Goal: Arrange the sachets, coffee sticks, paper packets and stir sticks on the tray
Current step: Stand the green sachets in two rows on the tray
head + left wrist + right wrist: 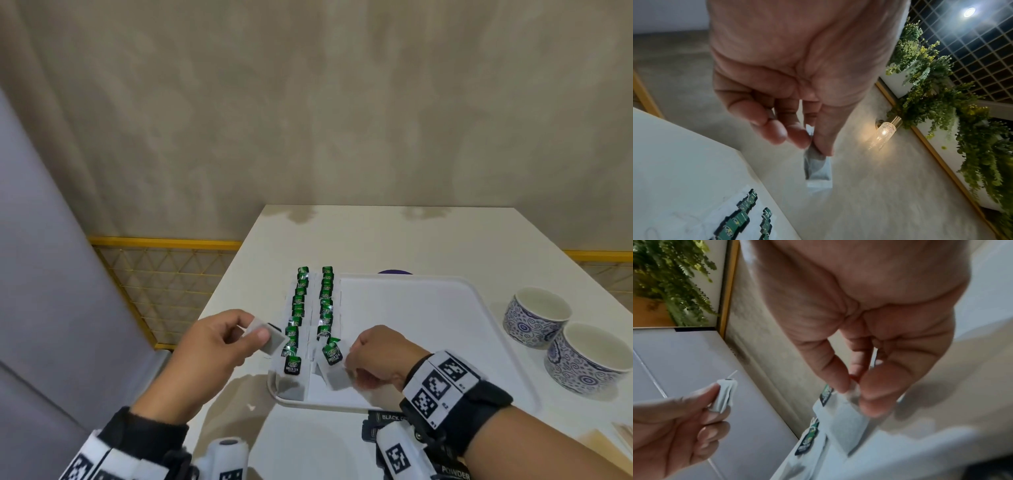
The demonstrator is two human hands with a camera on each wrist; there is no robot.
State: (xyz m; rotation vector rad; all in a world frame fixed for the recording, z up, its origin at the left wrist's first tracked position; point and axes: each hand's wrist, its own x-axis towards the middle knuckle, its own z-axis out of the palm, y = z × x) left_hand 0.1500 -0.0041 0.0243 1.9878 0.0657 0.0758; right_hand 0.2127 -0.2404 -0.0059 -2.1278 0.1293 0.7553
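A white tray (pixel 445 298) lies on the white table. Two columns of tea-bag sachets with green tags (pixel 298 308) run along its left part. My left hand (pixel 253 334) is raised just left of the tray and pinches one grey tea bag (pixel 274 339) between thumb and fingers; the left wrist view shows that tea bag (pixel 818 167) hanging from the fingers (pixel 797 138). My right hand (pixel 356 363) is low over the tray's near left part and pinches the top of another tea bag (pixel 337 377) at the near end of the second column. The right wrist view shows this pinch (pixel 853 391) on the bag (pixel 846 423).
Two blue-patterned paper cups (pixel 534 315) (pixel 589 359) stand right of the tray. Black sachets (pixel 387 418) lie at the table's front edge under my right wrist. Pale sticks (pixel 623 431) show at the far right. A yellow mesh rail (pixel 164 274) runs left of the table.
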